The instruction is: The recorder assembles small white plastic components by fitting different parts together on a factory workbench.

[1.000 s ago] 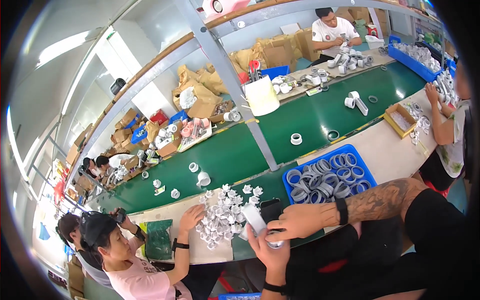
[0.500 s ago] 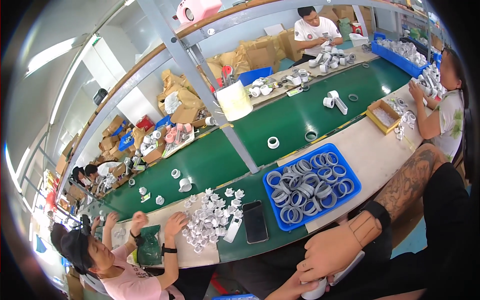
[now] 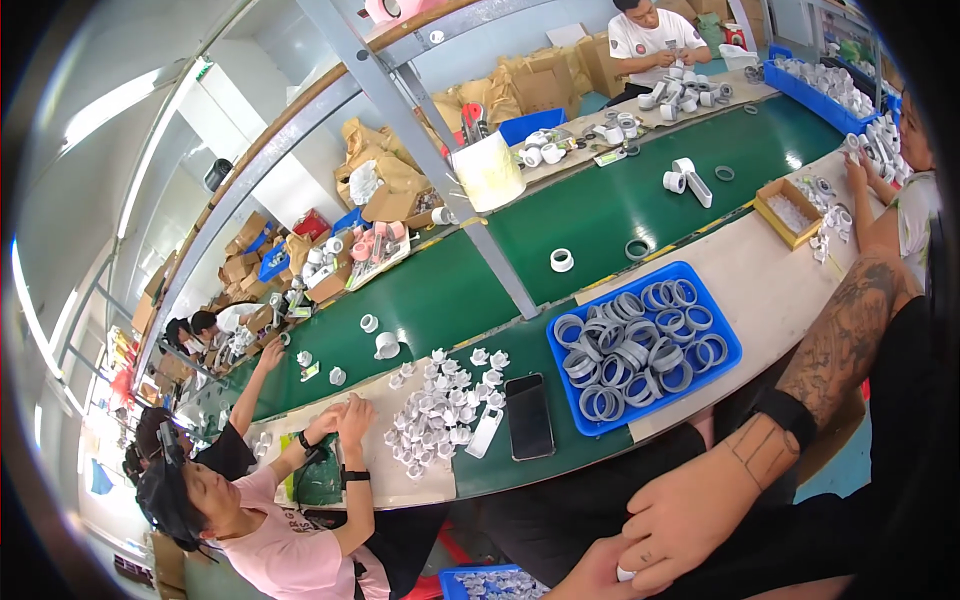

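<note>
Low at the right, over my lap, my left hand (image 3: pixel 598 572) and my right hand (image 3: pixel 690 515) are closed together. Between their fingers a small bit of a white plastic part (image 3: pixel 625 574) shows; the rest is covered by the hands. A black band circles my right wrist. In front of me on the bench lies a blue tray (image 3: pixel 735 352) of grey rings (image 3: pixel 632 350). A dark phone (image 3: pixel 529 418) rests left of the tray, beside a flat white piece (image 3: pixel 485 433) and a heap of small white clawed parts (image 3: pixel 436 408).
A green conveyor belt (image 3: pixel 480 272) runs past the bench, carrying white parts and a grey ring (image 3: pixel 637 249). A metal post (image 3: pixel 500 265) stands at its near edge. Co-workers sit left, right and across. Another blue bin (image 3: pixel 455 583) of white parts is below the bench.
My hands have closed over the white plastic part, whose cylinder and long light piece showed before. The view has shifted slightly. At the left, a co-worker's hands have come together.
</note>
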A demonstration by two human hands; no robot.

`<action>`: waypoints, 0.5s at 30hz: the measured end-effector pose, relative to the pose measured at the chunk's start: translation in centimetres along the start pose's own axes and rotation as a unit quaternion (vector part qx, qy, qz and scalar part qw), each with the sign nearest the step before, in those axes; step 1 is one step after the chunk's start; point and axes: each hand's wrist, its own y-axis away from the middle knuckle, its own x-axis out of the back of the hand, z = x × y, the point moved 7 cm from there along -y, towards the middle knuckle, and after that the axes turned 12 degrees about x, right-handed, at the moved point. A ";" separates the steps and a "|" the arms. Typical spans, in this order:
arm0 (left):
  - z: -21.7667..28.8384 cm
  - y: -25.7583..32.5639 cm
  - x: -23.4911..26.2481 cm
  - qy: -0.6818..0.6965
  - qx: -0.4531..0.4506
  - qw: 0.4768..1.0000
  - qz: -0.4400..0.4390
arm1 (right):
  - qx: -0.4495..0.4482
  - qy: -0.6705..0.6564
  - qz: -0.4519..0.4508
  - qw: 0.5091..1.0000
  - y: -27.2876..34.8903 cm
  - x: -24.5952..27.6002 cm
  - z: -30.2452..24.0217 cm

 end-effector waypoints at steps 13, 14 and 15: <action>-2.0 2.1 20.0 0.259 -0.159 0.936 0.178 | -0.683 0.233 0.443 0.532 44.9 -5.9 1.7; -0.3 0.7 22.7 0.269 -0.185 0.928 0.176 | -0.695 0.138 0.408 0.576 45.8 -11.2 2.6; 1.9 -0.8 25.1 0.197 -0.194 0.909 0.313 | -0.684 0.093 0.423 0.588 44.5 -14.3 3.5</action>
